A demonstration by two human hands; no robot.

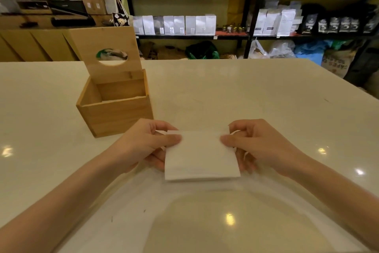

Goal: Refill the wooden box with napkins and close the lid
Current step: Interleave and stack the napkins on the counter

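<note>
A stack of white napkins (201,156) is held flat just above the table, in front of me. My left hand (143,144) grips its left edge and my right hand (258,146) grips its right edge, thumbs on top. The wooden box (117,113) stands on the table to the left and a little behind the hands. Its hinged lid (106,51) is raised upright at the back and has an oval hole in it. A thin white layer shows low inside the box.
The white glossy table (246,97) extends to the right and back. Behind it stand black shelves (190,36) with bags and kettles, and a wooden counter (30,43) at the left.
</note>
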